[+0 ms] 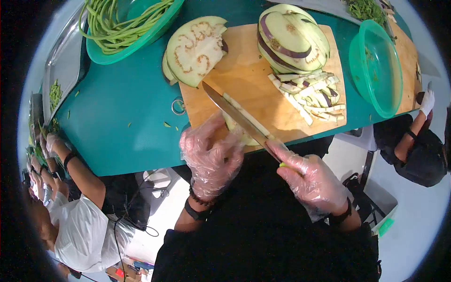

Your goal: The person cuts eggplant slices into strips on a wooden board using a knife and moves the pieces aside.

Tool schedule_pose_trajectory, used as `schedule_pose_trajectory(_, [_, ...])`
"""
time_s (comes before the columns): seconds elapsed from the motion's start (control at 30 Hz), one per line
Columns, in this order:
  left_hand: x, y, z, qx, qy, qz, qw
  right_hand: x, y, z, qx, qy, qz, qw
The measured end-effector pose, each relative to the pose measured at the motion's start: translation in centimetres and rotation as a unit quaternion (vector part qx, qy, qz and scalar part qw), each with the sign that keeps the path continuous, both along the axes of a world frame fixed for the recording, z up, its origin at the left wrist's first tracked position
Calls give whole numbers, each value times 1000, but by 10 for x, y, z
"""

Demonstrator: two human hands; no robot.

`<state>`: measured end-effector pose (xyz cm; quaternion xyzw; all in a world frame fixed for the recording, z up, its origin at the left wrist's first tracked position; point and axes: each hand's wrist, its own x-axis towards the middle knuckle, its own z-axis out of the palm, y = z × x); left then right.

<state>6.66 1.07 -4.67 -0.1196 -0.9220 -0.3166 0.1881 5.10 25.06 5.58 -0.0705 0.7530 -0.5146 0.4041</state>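
My right hand (314,181), in a clear plastic glove, grips a knife (235,115) whose blade lies across an eggplant slice (244,123) at the near edge of a wooden cutting board (256,82). My left hand (211,157), also gloved, presses on that slice next to the blade. On the board's right side lies a heap of cut eggplant strips (310,94). Behind the heap stands a stack of eggplant slices (291,37). Another large slice (195,49) rests at the board's far left corner.
A green bowl of long green beans (124,26) stands at the far left on the teal table (117,122). An empty green bowl (376,68) sits to the right of the board. Other people work on both sides; a metal tray (63,61) lies left.
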Motion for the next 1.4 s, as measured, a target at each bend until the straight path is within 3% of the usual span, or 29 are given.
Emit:
schedule_pose_trajectory(0.13, [0, 1, -1, -8, 5, 2, 1000, 0, 0, -9, -17, 41, -8, 999])
schedule_pose_trajectory(0.3, [2, 3, -6, 1, -10, 9, 1000, -13, -14, 0, 48, -42, -11, 998])
schedule_pose_trajectory(0.37, [3, 2, -5, -4, -7, 9, 1000, -7, -14, -1, 43, -21, -29, 998])
schedule_pose_trajectory(0.43, [0, 3, -1, -7, 1, 14, 1000, 9, -4, -16, 3, 85, -51, 995])
schedule_pose_trajectory(0.5, [0, 3, -1, -8, 1, 16, 1000, 0, 5, 7, 126, -42, -69, 989])
schedule_pose_trajectory(0.57, [1, 3, -1, -8, -1, 14, 1000, 5, 24, 5, 132, -39, -120, 983])
schedule_pose_trajectory(0.7, [0, 2, -3, -7, 2, 8, 1000, 4, 40, 4, 132, 115, -72, 982])
schedule_pose_trajectory(0.8, [1, 2, -2, -3, 10, 9, 1000, 11, 46, -12, 68, 341, -29, 937])
schedule_pose_trajectory(0.87, [1, 0, 1, 15, 16, 7, 1000, 10, 48, -4, 115, 374, 3, 920])
schedule_pose_trajectory(0.93, [6, 1, 6, 51, 13, 1, 999, 11, 51, 5, 240, 409, 68, 878])
schedule_pose_trajectory(1.07, [4, 20, 58, -12, -62, -157, 986, 20, 58, 4, 386, 434, 106, 807])
schedule_pose_trajectory(1.27, [-24, 72, 63, -41, -100, -214, 971, 18, 66, 10, 442, 491, 181, 728])
schedule_pose_trajectory(1.4, [-35, 86, 58, -55, -88, -208, 973, 20, 67, 11, 432, 477, 168, 746])
